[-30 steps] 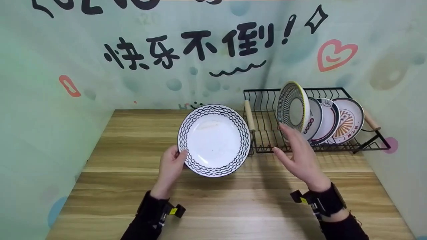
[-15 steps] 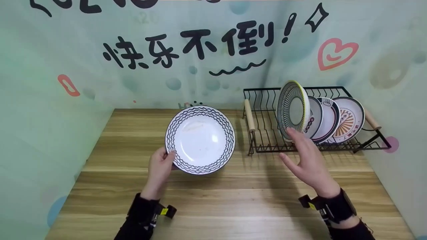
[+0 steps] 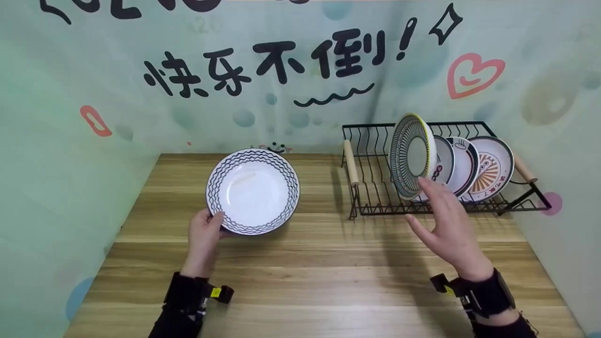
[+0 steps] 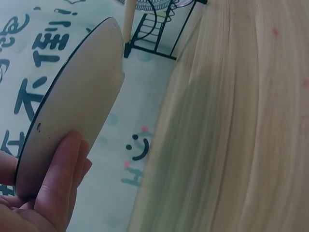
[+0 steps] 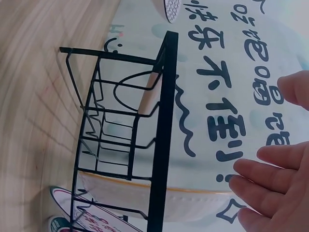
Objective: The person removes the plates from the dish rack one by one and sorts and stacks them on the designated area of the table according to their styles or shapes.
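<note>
A white plate with black wavy lines round its rim is held up above the table by my left hand. In the head view the thumb lies on its front edge; the left wrist view shows fingers spread against the pale underside. My right hand is just in front of the black dish rack, its fingers extended and holding nothing. Nearest to it is a patterned bowl with a yellow rim, tilted on its side in the rack. Whether the fingertips touch the bowl is unclear in the head view; in the right wrist view they appear apart.
Behind the bowl, several plates lean in the rack, the rightmost plate bearing an orange fan design. The rack has wooden handles. A wooden table lies under everything, with a printed backdrop at the back and sides.
My left hand has carried the wavy-lined plate leftward, away from the rack. My right hand has shifted slightly right and down, its fingers still extended. The dishes in the rack stay put.
</note>
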A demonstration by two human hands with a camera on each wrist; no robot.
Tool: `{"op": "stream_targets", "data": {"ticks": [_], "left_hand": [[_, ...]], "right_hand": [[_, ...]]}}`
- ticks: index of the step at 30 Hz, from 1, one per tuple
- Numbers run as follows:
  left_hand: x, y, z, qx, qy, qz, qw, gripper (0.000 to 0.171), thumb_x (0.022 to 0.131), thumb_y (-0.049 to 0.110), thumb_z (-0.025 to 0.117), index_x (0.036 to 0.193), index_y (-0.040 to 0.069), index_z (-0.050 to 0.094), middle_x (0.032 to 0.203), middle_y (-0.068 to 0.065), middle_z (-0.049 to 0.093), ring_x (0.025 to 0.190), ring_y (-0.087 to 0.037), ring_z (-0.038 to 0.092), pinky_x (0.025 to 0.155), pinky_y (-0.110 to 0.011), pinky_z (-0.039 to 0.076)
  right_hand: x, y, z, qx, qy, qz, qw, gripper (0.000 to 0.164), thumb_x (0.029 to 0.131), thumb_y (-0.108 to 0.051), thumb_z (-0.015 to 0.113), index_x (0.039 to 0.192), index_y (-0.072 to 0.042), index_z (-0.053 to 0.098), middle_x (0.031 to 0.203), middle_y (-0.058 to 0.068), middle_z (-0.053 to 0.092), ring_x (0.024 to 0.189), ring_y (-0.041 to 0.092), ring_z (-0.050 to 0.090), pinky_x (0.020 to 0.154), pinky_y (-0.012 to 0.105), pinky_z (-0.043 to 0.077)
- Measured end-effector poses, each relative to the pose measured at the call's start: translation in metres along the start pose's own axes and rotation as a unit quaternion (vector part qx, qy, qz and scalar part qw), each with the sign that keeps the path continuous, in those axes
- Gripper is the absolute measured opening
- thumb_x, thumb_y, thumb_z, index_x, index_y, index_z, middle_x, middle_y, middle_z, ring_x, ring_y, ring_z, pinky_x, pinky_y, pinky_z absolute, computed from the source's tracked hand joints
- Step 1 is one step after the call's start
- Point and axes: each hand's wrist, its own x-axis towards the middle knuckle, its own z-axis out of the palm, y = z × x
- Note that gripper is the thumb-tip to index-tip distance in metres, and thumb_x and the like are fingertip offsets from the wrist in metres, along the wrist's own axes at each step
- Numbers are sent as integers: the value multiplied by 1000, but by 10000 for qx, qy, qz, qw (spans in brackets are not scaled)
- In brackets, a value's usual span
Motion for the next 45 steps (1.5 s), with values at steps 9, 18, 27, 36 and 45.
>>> {"op": "stream_targets", "data": {"ticks": [9, 18, 27, 36, 45], "left_hand": [[12, -4, -17, -199, 271, -13, 9994, 23, 97, 3, 50, 112, -16, 52, 90, -10, 62, 69, -12, 65, 65, -28, 59], [21, -7, -31, -79, 373, -298, 9988, 35, 100, 7, 48, 125, -17, 47, 106, -16, 58, 69, -11, 66, 71, -26, 58], [28, -10, -46, 71, 455, -457, 9979, 42, 101, 10, 46, 131, -19, 40, 121, -25, 50, 66, -10, 66, 75, -27, 58], [36, -16, -56, -560, 457, -681, 9951, 48, 102, 6, 40, 141, -20, 27, 133, -30, 42, 72, -10, 70, 83, -28, 57], [43, -21, -61, -691, 584, -885, 9920, 49, 102, 4, 36, 144, -18, 24, 134, -24, 38, 83, -11, 68, 87, -29, 56]], "right_hand": [[5, 8, -12, 1, 212, 174, 9996, 71, 85, -26, 67, 144, 6, 43, 142, 27, 48, 129, 45, 44, 115, 53, 27], [14, 19, -22, -25, 441, 334, 9985, 69, 82, -20, 71, 141, 6, 46, 141, 27, 49, 129, 45, 44, 115, 52, 28], [18, 28, -29, -69, 642, 404, 9971, 67, 82, -19, 70, 140, 7, 48, 138, 28, 51, 127, 45, 45, 114, 48, 29], [20, 35, -30, -102, 741, 435, 9962, 67, 81, -19, 71, 138, 7, 48, 138, 28, 51, 127, 46, 45, 114, 52, 29], [24, 41, -33, -239, 502, 692, 9961, 67, 83, -15, 71, 141, 7, 46, 142, 26, 48, 130, 45, 43, 115, 50, 28]]}}
